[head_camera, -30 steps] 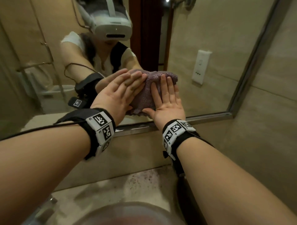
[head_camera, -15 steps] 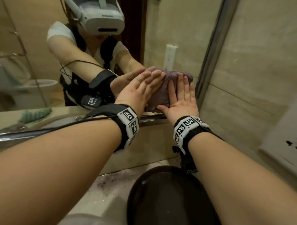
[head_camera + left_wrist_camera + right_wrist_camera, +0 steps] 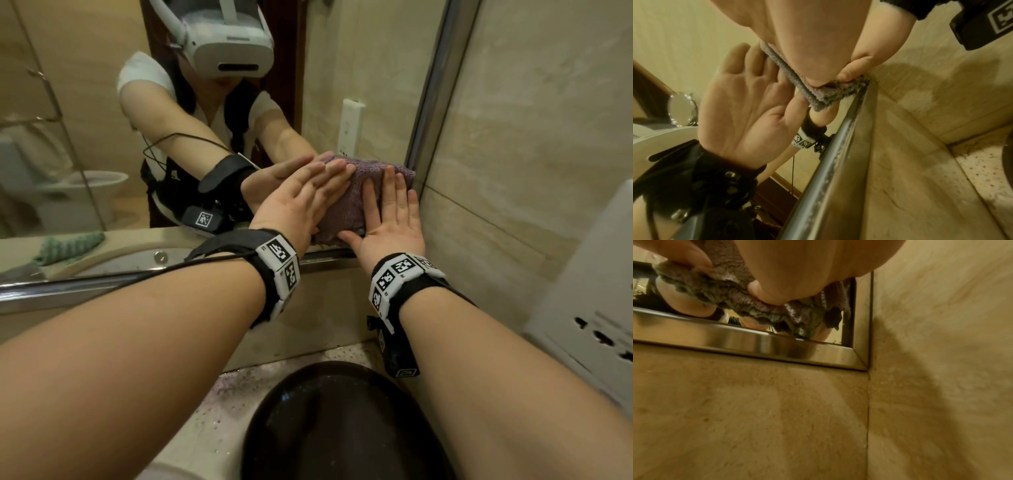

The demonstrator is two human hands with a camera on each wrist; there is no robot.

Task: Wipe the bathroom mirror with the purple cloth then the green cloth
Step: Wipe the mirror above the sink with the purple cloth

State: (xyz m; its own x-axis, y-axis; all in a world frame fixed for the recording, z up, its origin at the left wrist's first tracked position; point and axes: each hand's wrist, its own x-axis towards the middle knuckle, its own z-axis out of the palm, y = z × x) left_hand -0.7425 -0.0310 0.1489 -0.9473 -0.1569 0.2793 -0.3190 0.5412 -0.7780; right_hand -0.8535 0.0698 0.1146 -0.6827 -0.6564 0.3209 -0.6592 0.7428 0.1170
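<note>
The purple cloth is pressed flat against the mirror in its lower right corner, touching the steel frame. My left hand lies on the cloth's left part with straight fingers. My right hand presses its right part, fingers spread and straight. The left wrist view shows the cloth squeezed between palm and glass. In the right wrist view the cloth bunches just above the frame's bottom rail. The green cloth appears only as a reflection, lying on the counter at the left.
A dark round basin sits on the speckled counter under my arms. A white wall box with holes juts out at the right. Beige tiled wall borders the mirror on the right. The mirror reflects a person and a toilet.
Both hands have slid the purple cloth rightward along the mirror's bottom edge, from mid-glass to the lower right corner against the frame.
</note>
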